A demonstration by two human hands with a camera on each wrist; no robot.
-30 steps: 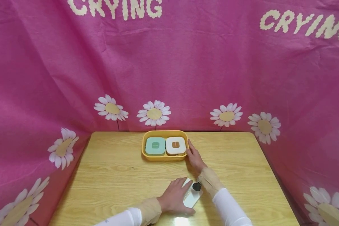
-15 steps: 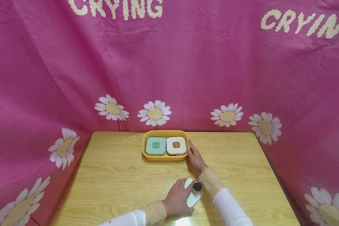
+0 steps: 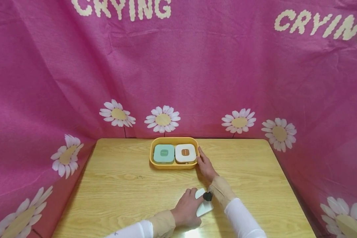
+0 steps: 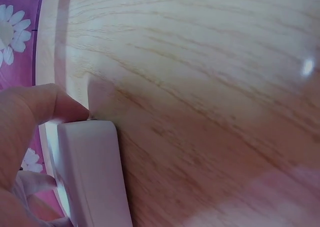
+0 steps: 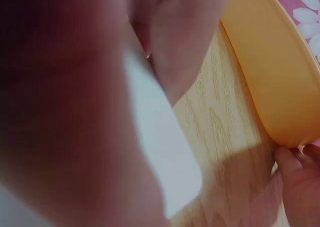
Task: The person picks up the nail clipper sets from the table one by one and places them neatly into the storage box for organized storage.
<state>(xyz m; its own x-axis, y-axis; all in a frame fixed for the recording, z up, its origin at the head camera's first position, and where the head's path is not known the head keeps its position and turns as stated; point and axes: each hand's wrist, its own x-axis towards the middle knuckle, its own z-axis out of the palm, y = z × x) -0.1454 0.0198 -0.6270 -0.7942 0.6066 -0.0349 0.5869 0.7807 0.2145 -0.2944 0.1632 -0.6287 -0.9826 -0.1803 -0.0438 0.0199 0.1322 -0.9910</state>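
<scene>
left hand (image 3: 186, 207) curls its fingers round the white box (image 3: 204, 205) lying near on the table (image 3: 113, 185), pinning it flat. right hand (image 3: 206, 166), fingers relaxed, rests against the yellow tray (image 3: 154, 162) to steady it, far centre.

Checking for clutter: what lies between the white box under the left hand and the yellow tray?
Only bare wooden table between the white box and the yellow tray, in the head view.

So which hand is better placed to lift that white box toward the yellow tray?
Left, probably. The left hand already grips the white box on the table, while the right hand rests against the yellow tray, steadying it.
</scene>
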